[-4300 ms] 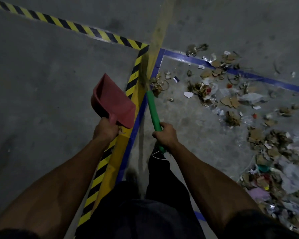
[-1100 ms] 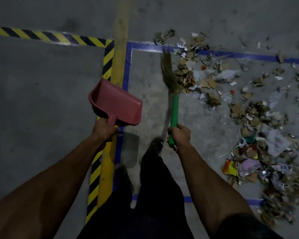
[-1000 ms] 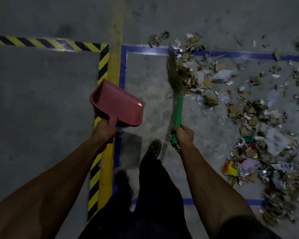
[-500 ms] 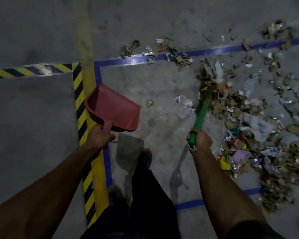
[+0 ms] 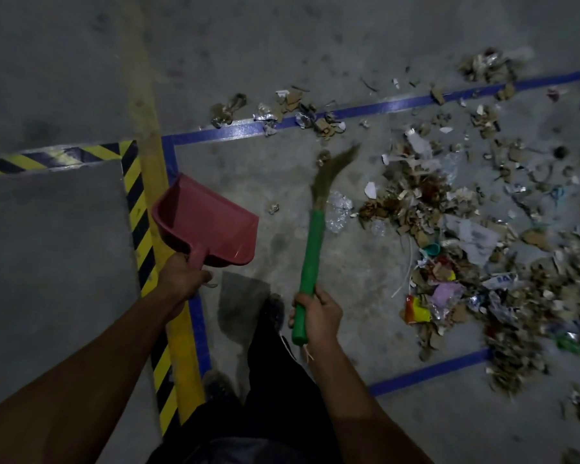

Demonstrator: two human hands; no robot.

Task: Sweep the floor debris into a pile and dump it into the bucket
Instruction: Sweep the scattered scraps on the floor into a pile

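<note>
Right hand (image 5: pixel 318 313) grips the green handle of a grass broom (image 5: pixel 312 249), bristles blurred and angled up toward the far right, just left of the debris (image 5: pixel 449 229). Left hand (image 5: pixel 181 279) grips the handle of a red dustpan (image 5: pixel 205 222), held above the blue floor tape (image 5: pixel 200 316) beside yellow-black hazard tape (image 5: pixel 138 209). Debris sprawls across the concrete on the right; a smaller scatter lies on the far blue line.
</note>
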